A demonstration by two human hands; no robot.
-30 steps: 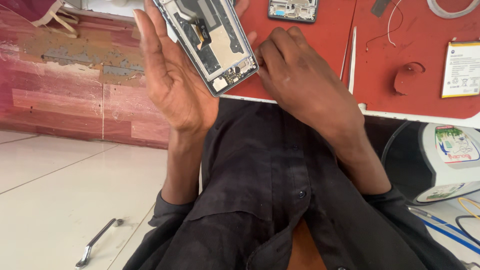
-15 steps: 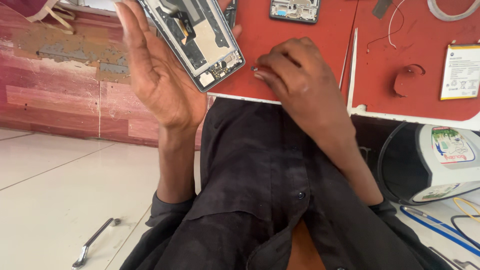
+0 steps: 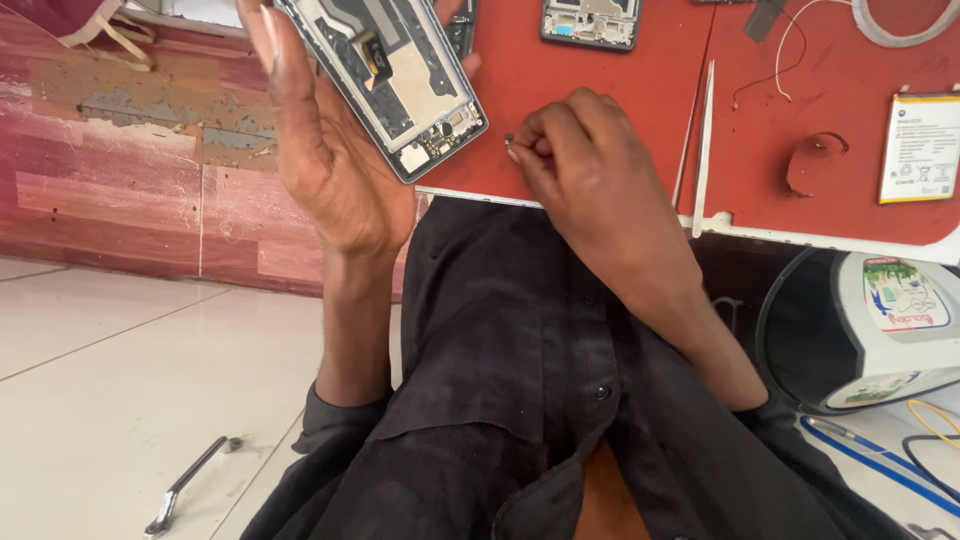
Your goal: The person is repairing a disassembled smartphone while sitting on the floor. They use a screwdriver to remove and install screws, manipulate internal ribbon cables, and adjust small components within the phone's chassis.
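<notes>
Two bare hands work at the near edge of a red work mat point(image 3: 600, 120). The left hand point(image 3: 330, 170) is raised, palm toward the camera, its fingers wrapped around the back of an opened smartphone frame point(image 3: 395, 80) and clamped on it; the frame tilts so its exposed inner parts, a dark flex cable and small metal boards, face the viewer, and it hangs above the mat's left edge. The right hand point(image 3: 590, 190) rests knuckles-up on the mat just right of the frame, fingertips pinched together over a tiny dark screw point(image 3: 511, 136) that lies on the red surface just beyond them; whether the fingers hold anything is hidden.

White plastic tweezers point(image 3: 703, 150) lie upright in the picture just beyond the right hand. A second phone frame point(image 3: 590, 22) sits farther up the mat, a white phone battery point(image 3: 920, 148) lies near its right edge, and a thin white wire point(image 3: 790, 50) curls near the top. Below the mat's right side stands a round white and black device point(image 3: 880, 330). On the pale tiled floor to the left lies a metal tool point(image 3: 190, 485). Dark sleeves and a black buttoned shirt point(image 3: 520, 400) fill the lower middle.
</notes>
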